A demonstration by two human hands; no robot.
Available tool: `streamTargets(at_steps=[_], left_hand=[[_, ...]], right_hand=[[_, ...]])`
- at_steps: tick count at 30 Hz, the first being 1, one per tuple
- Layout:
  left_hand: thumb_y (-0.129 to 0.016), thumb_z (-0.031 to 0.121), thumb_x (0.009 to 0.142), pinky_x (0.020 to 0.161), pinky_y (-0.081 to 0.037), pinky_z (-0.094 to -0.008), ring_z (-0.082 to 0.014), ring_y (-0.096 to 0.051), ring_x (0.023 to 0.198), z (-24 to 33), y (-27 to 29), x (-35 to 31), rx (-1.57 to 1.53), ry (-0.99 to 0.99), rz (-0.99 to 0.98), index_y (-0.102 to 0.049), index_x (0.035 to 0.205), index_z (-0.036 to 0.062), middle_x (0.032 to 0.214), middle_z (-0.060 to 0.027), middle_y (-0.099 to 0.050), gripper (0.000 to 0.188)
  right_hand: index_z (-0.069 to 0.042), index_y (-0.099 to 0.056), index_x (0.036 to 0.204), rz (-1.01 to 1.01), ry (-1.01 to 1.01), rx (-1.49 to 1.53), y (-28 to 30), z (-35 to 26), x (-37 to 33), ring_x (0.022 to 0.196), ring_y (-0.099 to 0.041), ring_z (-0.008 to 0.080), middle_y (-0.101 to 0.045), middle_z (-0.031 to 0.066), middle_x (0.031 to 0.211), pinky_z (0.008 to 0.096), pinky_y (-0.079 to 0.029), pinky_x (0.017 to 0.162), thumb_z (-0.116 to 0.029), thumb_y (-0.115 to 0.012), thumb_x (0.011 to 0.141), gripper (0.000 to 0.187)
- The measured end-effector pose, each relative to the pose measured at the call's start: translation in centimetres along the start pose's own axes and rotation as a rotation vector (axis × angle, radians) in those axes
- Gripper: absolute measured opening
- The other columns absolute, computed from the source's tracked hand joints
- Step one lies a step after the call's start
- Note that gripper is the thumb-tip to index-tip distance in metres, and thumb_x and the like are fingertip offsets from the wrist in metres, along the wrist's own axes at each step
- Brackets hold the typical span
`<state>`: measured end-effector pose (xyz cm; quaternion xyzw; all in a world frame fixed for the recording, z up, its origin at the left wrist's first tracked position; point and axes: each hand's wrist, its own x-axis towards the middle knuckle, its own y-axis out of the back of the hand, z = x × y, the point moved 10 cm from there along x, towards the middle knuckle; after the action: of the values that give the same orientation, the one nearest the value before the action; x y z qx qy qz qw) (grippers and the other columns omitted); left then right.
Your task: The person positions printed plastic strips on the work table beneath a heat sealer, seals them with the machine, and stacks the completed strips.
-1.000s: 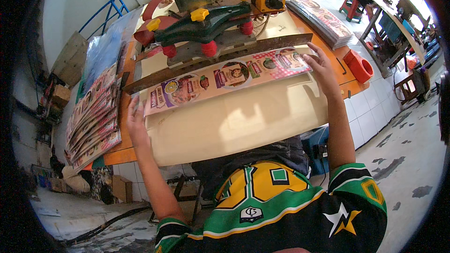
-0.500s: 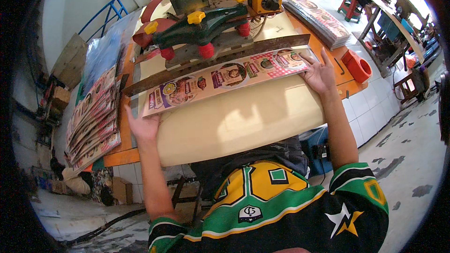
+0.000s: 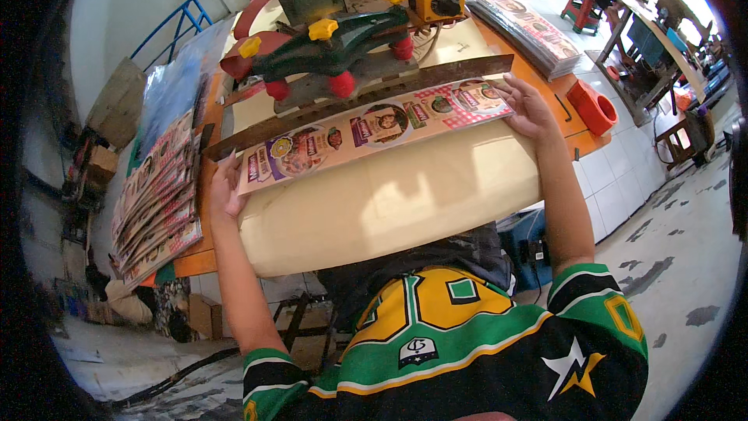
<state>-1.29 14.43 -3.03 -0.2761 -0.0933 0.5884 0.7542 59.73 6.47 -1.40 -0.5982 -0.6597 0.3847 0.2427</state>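
Head view: the left hand (image 3: 226, 189) and right hand (image 3: 531, 111) sit at opposite ends of a long, flat printed strip (image 3: 374, 129), fingers bent, whether pinching I cannot tell; it lies just beside a straight metal bar (image 3: 436, 76), seemingly lined up, over a smooth cream sheet (image 3: 389, 199). Similar glossy pieces form a fanned stack (image 3: 156, 195) left and a flat pile (image 3: 526, 23) right; which are finished is unclear.

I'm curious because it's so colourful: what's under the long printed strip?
A cream surface shows along the near edge of the printed strip. What lies directly underneath is covered, so I can't tell. The left hand and right hand hide bits around its ends.
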Motion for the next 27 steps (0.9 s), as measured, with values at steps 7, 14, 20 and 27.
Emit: streamTargets(at_steps=[7,14,20,27], left_hand=[[-0.049,0.023,0.105,0.102,-0.053,-0.0448,-0.0331,-0.066,0.114,-0.2,1.5,0.0,-0.053,-0.032,-0.002,-0.051,0.134,-0.0079,0.127,-0.0236,-0.065,0.042],[-0.049,0.015,0.103,0.103,-0.053,-0.045,-0.0325,-0.067,0.114,-0.6,1.1,0.0,-0.084,-0.002,0.017,-0.056,0.13,-0.0073,0.126,-0.0223,-0.067,0.036],[-0.05,0.015,0.103,0.102,-0.054,-0.0468,-0.0331,-0.066,0.116,-0.2,1.6,0.1,-0.062,-0.034,0.044,-0.054,0.134,-0.0061,0.13,-0.0223,-0.065,0.038],[-0.049,0.016,0.103,0.102,-0.054,-0.046,-0.0326,-0.065,0.117,-0.4,1.8,0.2,-0.078,-0.012,0.054,-0.054,0.135,-0.0055,0.131,-0.0222,-0.063,0.038]], right_hand=[[0.004,-0.045,0.141,0.155,0.206,-0.357,1.7,-0.7,0.8,0.11,-0.065,0.0249,-0.062,0.0183,0.126,0.0384,-0.056,0.097,-0.015,-0.063,0.098,0.051],[0.007,-0.031,0.15,0.209,0.319,-0.513,0.2,-0.9,-0.1,0.109,-0.061,0.0248,-0.056,0.0224,0.13,0.0368,-0.054,0.094,-0.005,-0.06,0.097,0.062],[0.007,-0.027,0.152,0.172,0.34,-0.464,0.4,-1.0,0.0,0.101,-0.067,0.0254,-0.059,0.026,0.123,0.0369,-0.056,0.09,-0.001,-0.057,0.096,0.064],[0.006,-0.025,0.153,0.218,0.348,-0.486,0.3,-1.1,-0.2,0.104,-0.066,0.0257,-0.058,0.0269,0.124,0.0368,-0.056,0.091,0.002,-0.054,0.096,0.064]])
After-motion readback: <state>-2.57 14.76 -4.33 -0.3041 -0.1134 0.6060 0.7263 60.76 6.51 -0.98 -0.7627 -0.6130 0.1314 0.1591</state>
